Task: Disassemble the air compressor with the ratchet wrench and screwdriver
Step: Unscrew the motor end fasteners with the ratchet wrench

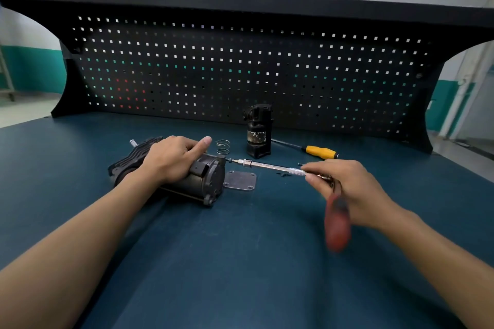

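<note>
Now on the surface: the air compressor [171, 179] lies on its side on the blue surface [240, 262], left of centre, its round end cap [213, 181] facing right toward the tool.
Left hand: the left hand [171, 157] lies across the top of the compressor body, apparently to pin it so it cannot roll or twist as a fastener is turned.
Left grip: fingers curl over the far side of the housing and the thumb stretches out along the top; it holds the compressor and nothing else.
Right hand: the right hand [344, 187] carries the ratchet wrench [336, 211], whose long silver extension [267, 167] runs almost level to a fastener [229, 160] at the upper edge of the end cap, its tip seemingly seated there.
Right grip: narrow, with the fingertips pinched round the knurled end of the extension; the red handle [338, 230] hangs below the hand, blurred, which suggests a swing.
Removed parts: a spring [223, 147], a flat metal plate [240, 180] and a few small dark screws [283, 174] lie just beside the end cap, likely kept close so none is lost.
Standing by: a black cylindrical unit [258, 132] stands upright near the pegboard [240, 75], and the yellow-handled screwdriver [319, 152] lies to its right, within reach.
</note>
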